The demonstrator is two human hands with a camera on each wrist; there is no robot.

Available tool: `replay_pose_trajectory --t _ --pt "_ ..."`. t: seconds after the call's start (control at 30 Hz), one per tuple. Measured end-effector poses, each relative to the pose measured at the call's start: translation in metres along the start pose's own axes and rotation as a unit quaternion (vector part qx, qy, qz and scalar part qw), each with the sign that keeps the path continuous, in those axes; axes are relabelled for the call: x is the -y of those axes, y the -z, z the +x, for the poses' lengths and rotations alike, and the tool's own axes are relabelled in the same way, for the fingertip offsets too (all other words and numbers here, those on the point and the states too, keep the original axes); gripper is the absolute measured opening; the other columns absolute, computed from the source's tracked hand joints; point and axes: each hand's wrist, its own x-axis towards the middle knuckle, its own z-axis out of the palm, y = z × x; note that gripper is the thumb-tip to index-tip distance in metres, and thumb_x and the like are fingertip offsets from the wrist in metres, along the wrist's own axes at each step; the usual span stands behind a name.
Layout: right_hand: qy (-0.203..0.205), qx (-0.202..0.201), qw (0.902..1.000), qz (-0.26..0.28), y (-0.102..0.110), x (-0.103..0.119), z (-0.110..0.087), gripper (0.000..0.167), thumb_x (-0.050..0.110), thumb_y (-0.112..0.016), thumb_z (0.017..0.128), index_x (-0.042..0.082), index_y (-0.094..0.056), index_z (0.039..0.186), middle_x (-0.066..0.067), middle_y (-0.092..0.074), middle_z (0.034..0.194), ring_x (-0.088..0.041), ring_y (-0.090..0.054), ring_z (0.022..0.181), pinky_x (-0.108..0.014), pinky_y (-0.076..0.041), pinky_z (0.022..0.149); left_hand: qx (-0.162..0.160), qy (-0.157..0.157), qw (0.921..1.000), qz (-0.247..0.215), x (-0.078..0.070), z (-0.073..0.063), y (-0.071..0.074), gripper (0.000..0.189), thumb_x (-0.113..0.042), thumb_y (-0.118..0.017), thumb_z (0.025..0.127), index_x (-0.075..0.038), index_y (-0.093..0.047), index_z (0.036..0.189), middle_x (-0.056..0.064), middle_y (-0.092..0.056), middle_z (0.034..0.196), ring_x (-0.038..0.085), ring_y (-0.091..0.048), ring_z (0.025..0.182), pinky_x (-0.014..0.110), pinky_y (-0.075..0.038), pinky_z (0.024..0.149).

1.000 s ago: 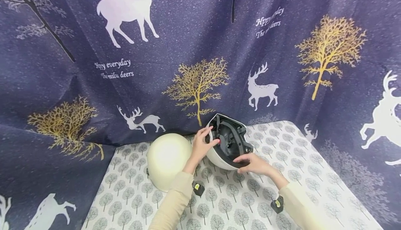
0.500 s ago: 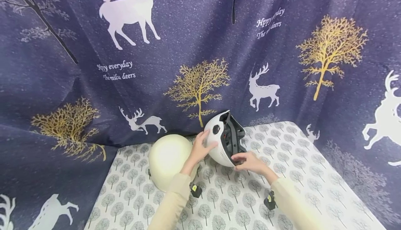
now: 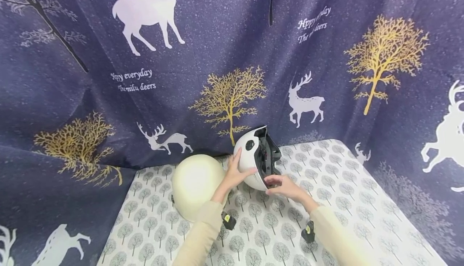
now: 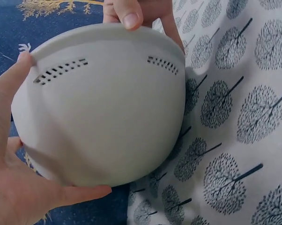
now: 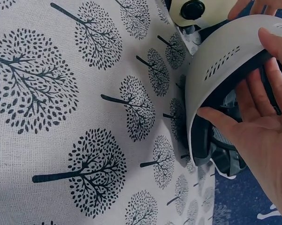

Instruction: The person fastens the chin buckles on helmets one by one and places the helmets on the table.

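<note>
A white helmet (image 3: 246, 157) is tipped on its side near the back of the table, its black padded interior (image 3: 266, 153) turned to the right. My left hand (image 3: 235, 171) grips the outer shell from the left, thumb and fingers spread round its curve. At the near rim, my right hand (image 3: 282, 186) holds the edge. In the right wrist view its thumb lies on the shell while the other fingers reach inside the helmet. The left wrist view shows the smooth shell (image 4: 103, 117) with two rows of small vent holes.
A cream helmet (image 3: 197, 183) rests dome up just left of my left hand, partly behind that forearm. The table wears a white tree-print cloth (image 3: 261, 234). Directly behind it hangs a dark blue curtain (image 3: 203, 109) with deer and trees.
The white helmet has turned so its opening faces right and more outer shell shows, including a round black fitting. The right hand has shifted left with the rim; the cream helmet stays put.
</note>
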Motion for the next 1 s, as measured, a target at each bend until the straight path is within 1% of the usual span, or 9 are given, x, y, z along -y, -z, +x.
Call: replay_pose_trajectory --t 0.17,0.27,0.37,0.5,0.6,0.67,0.8,0.9,1.0 --pt "-0.006 0.035 0.9991 0.024 0.003 0.005 -0.001 0.048 0.02 -0.071 0.088 -0.002 -0.057 0.128 -0.023 -0.063 0.125 -0.028 -0.062 0.113 -0.036 -0.055 0.095 -0.002 0.013 0.9997 -0.022 -0.002 -0.005 -0.005 0.108 -0.045 -0.081 0.076 -0.033 -0.011 0.157 0.028 0.0 0.161 0.047 -0.004 0.149 0.071 -0.02 0.113" --pt "-0.012 0.046 0.9987 0.021 0.015 0.016 0.002 0.046 0.024 -0.066 0.092 -0.002 -0.057 0.128 -0.023 -0.061 0.127 -0.026 -0.063 0.111 -0.042 -0.054 0.096 -0.006 0.018 0.9994 -0.03 -0.002 -0.006 -0.007 0.108 -0.045 -0.081 0.076 -0.034 -0.011 0.157 0.028 0.003 0.161 0.049 -0.003 0.149 0.071 -0.018 0.113" --pt "-0.006 0.009 0.9999 0.002 0.029 0.035 0.008 0.045 0.028 -0.061 0.095 -0.001 -0.056 0.129 -0.024 -0.06 0.127 -0.029 -0.062 0.11 -0.043 -0.053 0.095 -0.01 0.019 0.9992 -0.033 -0.001 -0.006 -0.008 0.107 -0.045 -0.08 0.076 -0.035 -0.011 0.157 0.028 0.005 0.161 0.049 -0.002 0.149 0.072 -0.017 0.113" --pt "0.017 -0.059 0.9981 0.008 0.04 0.063 0.025 0.048 0.024 -0.058 0.097 -0.001 -0.047 0.138 -0.027 -0.057 0.129 -0.03 -0.061 0.112 -0.036 -0.054 0.092 -0.014 0.027 0.9988 -0.038 0.0 -0.006 -0.008 0.105 -0.045 -0.08 0.076 -0.037 -0.013 0.157 0.027 0.007 0.162 0.049 0.0 0.149 0.072 -0.015 0.113" --pt "0.027 -0.074 0.9969 0.006 0.04 0.081 0.041 0.055 0.024 -0.055 0.1 0.003 -0.037 0.147 -0.028 -0.053 0.133 -0.035 -0.061 0.115 -0.036 -0.055 0.091 -0.022 0.028 0.9985 -0.042 0.0 -0.006 -0.006 0.106 -0.045 -0.08 0.075 -0.036 -0.014 0.156 0.028 0.006 0.162 0.05 0.0 0.149 0.073 -0.016 0.112" --pt "0.018 -0.055 0.9983 0.005 0.037 0.091 0.05 0.06 0.026 -0.051 0.102 0.005 -0.026 0.153 -0.03 -0.048 0.138 -0.041 -0.058 0.118 -0.043 -0.054 0.096 -0.025 0.03 0.9981 -0.047 0.0 -0.006 -0.006 0.106 -0.046 -0.081 0.075 -0.037 -0.014 0.156 0.027 0.005 0.162 0.05 -0.001 0.149 0.074 -0.016 0.112" --pt "-0.028 -0.028 0.9992 0.005 0.031 0.101 0.063 0.068 0.031 -0.046 0.104 0.005 -0.011 0.157 -0.033 -0.043 0.144 -0.043 -0.059 0.118 -0.05 -0.05 0.101 -0.015 0.026 0.9981 -0.054 -0.001 -0.006 -0.008 0.105 -0.049 -0.08 0.075 -0.038 -0.014 0.156 0.025 0.007 0.163 0.05 0.002 0.149 0.073 -0.016 0.113" --pt "-0.049 -0.035 0.9982 -0.004 0.027 0.105 0.068 0.07 0.032 -0.046 0.103 -0.001 -0.013 0.155 -0.034 -0.045 0.142 -0.039 -0.062 0.114 -0.043 -0.054 0.097 -0.009 0.019 0.9982 -0.057 -0.003 -0.008 -0.009 0.104 -0.047 -0.079 0.076 -0.036 -0.014 0.156 0.024 0.008 0.163 0.05 0.003 0.149 0.073 -0.015 0.113" --pt "-0.06 -0.054 0.9968 -0.001 0.023 0.109 0.071 0.069 0.03 -0.05 0.102 -0.004 -0.018 0.154 -0.034 -0.049 0.136 -0.036 -0.063 0.112 -0.034 -0.056 0.093 -0.019 0.014 0.9983 -0.054 -0.004 -0.01 -0.009 0.104 -0.044 -0.08 0.076 -0.033 -0.016 0.157 0.026 0.005 0.162 0.051 0.0 0.148 0.074 -0.016 0.112"
